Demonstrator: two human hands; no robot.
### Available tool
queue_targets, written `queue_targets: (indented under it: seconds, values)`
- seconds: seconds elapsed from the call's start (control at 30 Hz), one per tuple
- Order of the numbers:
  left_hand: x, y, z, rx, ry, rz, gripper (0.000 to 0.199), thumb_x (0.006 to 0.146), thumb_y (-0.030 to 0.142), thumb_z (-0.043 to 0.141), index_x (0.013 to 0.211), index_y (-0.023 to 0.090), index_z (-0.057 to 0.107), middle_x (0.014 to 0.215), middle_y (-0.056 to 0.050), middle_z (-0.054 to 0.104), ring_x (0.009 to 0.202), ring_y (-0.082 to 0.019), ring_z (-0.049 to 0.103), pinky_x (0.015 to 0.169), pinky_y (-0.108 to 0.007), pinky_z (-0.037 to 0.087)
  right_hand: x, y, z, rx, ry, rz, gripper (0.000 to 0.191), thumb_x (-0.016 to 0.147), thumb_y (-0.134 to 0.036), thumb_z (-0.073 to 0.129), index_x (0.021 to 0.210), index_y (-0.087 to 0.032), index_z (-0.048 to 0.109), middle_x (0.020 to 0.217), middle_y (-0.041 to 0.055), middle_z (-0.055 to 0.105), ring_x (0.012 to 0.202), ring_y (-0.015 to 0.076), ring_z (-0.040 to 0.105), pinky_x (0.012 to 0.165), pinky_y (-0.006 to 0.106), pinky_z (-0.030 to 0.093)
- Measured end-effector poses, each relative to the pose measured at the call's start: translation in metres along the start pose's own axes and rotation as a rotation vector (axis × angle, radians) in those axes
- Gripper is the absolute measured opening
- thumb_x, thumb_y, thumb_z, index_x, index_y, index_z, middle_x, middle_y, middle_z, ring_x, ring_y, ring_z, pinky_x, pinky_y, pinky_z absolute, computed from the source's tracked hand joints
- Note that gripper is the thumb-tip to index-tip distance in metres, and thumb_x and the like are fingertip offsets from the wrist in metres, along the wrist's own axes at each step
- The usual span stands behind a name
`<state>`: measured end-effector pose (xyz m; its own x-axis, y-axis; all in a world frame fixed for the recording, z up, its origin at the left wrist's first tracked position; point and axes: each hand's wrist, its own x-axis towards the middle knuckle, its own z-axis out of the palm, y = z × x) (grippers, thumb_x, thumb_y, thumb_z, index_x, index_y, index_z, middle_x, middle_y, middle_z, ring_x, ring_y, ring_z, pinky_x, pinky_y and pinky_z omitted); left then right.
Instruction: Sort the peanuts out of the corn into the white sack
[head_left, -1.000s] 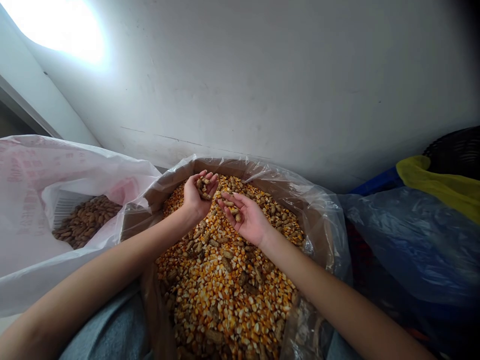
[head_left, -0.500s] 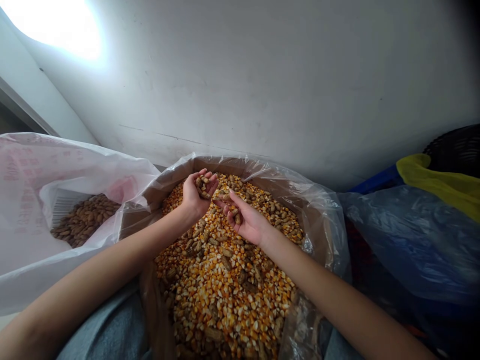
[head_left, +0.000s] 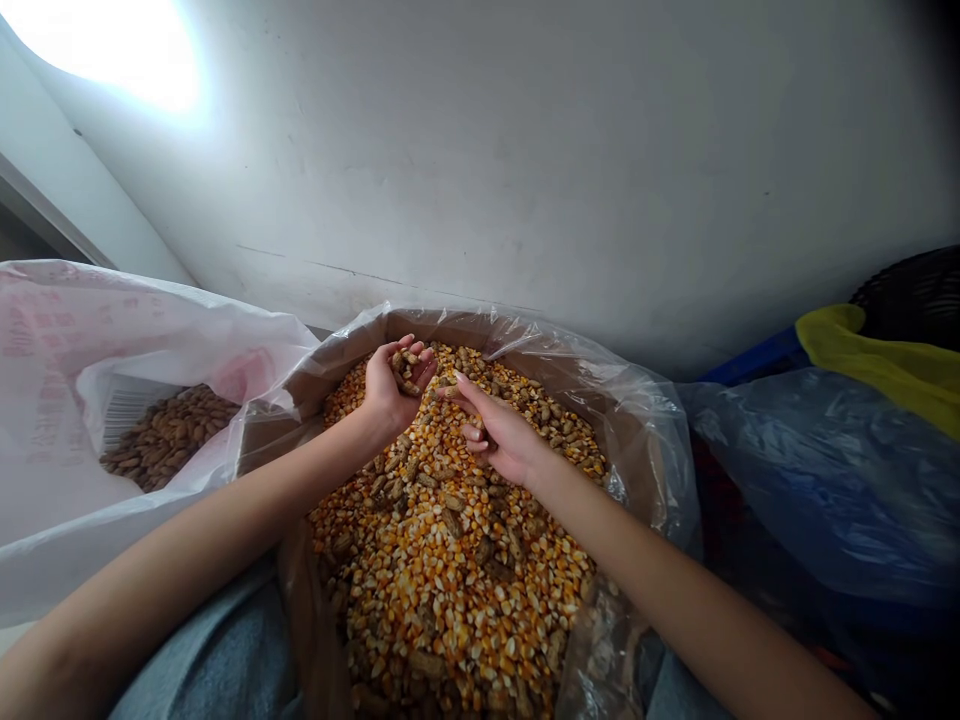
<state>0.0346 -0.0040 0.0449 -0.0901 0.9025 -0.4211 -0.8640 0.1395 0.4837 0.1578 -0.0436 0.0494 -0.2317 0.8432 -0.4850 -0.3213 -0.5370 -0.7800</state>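
Several unshelled peanuts (head_left: 406,371) rest in the cupped palm of my left hand (head_left: 390,388), its fingers curled around them. To its right, my right hand (head_left: 499,432) pinches a peanut (head_left: 452,393) between thumb and forefinger, its other fingers curled in. Both hands hover over a box lined with clear plastic (head_left: 645,440). Yellow and white corn kernels (head_left: 450,590) fill the box, with unshelled peanuts (head_left: 452,522) scattered over and among them. Whether anything else lies in my right palm is hidden.
On the left stands a white plastic sack (head_left: 45,400) with brown almond-like nuts (head_left: 172,435) inside. A pale wall (head_left: 525,170) rises close behind the box. At the right are a bluish plastic bag (head_left: 832,480), yellow netting (head_left: 885,365) and a dark basket-like object (head_left: 915,290).
My right hand has shifted slightly right, and its lower fingers have curled inward; the peanut seen in them before no longer shows. My left hand has stayed almost still.
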Motion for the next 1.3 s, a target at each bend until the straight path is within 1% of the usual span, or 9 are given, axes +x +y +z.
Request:
queue_targets:
  seconds: [0.2,0.37,0.5,0.57,0.63,0.77,1.0,1.17,1.3]
  values:
    - [-0.001,0.000,0.001,-0.004,0.006,-0.030,0.011,0.068,0.013,0.043,0.073,0.014,0.052,0.059,0.000,0.056,0.054,-0.010,0.057,0.062,-0.025,0.048,-0.001,-0.008,-0.005,0.057,-0.057,0.013,0.022,0.065,-0.039,0.061,0.078,-0.021,0.059,0.092,-0.0019,0.060,0.034,-0.0024,0.030,0.027,0.011,0.021]
    - [-0.003,0.001,0.001,-0.017,0.002,-0.103,0.012,0.070,0.014,0.040,0.074,0.014,0.052,0.059,0.000,0.055,0.053,-0.009,0.056,0.056,-0.023,0.047,0.002,-0.011,-0.007,0.244,-0.083,0.125,0.017,0.074,-0.032,0.052,0.078,-0.016,0.056,0.073,0.0000,0.061,0.032,-0.0014,0.028,0.027,0.010,0.022]
    - [-0.004,0.002,0.000,0.008,-0.115,-0.158,0.013,0.071,0.014,0.038,0.076,0.014,0.051,0.050,0.004,0.045,0.034,-0.005,0.039,0.033,-0.015,0.029,0.004,-0.006,-0.004,0.298,0.020,0.154,0.013,0.076,-0.018,0.041,0.075,-0.014,0.053,0.059,-0.0003,0.056,0.038,0.0033,0.042,0.029,0.010,0.027]
    - [-0.004,0.003,0.001,0.006,-0.156,-0.168,0.013,0.072,0.015,0.038,0.076,0.014,0.051,0.047,0.005,0.042,0.032,-0.004,0.034,0.029,-0.014,0.022,0.004,-0.002,-0.001,0.280,0.059,0.184,0.013,0.076,-0.019,0.041,0.070,-0.013,0.050,0.059,0.0010,0.056,0.042,0.0058,0.049,0.030,0.011,0.031]
    - [-0.005,0.003,0.002,0.005,-0.151,-0.170,0.014,0.073,0.015,0.038,0.076,0.014,0.051,0.048,0.004,0.044,0.035,-0.004,0.039,0.032,-0.014,0.028,0.005,0.001,0.001,0.272,0.058,0.226,0.015,0.077,-0.022,0.042,0.066,-0.013,0.048,0.060,0.0025,0.057,0.047,0.0080,0.053,0.035,0.014,0.040]
    - [-0.007,-0.001,0.003,0.030,-0.116,-0.159,0.013,0.074,0.017,0.040,0.078,0.013,0.052,0.055,0.000,0.051,0.054,-0.009,0.054,0.054,-0.022,0.046,0.004,0.007,0.005,0.280,0.001,0.261,0.015,0.079,-0.017,0.040,0.068,-0.012,0.049,0.059,0.0031,0.056,0.055,0.0102,0.058,0.049,0.020,0.050]
    - [-0.011,-0.008,0.002,0.183,-0.252,-0.128,0.014,0.069,0.024,0.050,0.080,0.017,0.055,0.055,0.004,0.047,0.045,-0.007,0.046,0.040,-0.018,0.036,0.003,0.011,0.008,0.329,-0.018,0.190,0.007,0.076,-0.015,0.049,0.078,-0.013,0.055,0.062,-0.0002,0.056,0.051,0.0072,0.054,0.048,0.018,0.049]
    - [-0.018,-0.016,0.005,0.299,-0.212,-0.049,0.013,0.069,0.024,0.051,0.078,0.017,0.057,0.056,0.004,0.046,0.046,-0.005,0.044,0.044,-0.017,0.037,0.006,0.017,0.009,0.339,-0.016,0.200,0.005,0.070,-0.009,0.055,0.073,-0.012,0.057,0.061,-0.0013,0.056,0.047,0.0034,0.048,0.041,0.012,0.043]
    - [-0.018,-0.019,0.004,0.321,-0.129,-0.070,0.012,0.071,0.024,0.049,0.078,0.017,0.055,0.054,0.005,0.044,0.042,-0.005,0.041,0.041,-0.018,0.034,0.007,0.020,0.009,0.338,-0.011,0.200,0.007,0.069,-0.005,0.055,0.069,-0.011,0.058,0.061,-0.0015,0.054,0.046,0.0019,0.045,0.037,0.009,0.038]
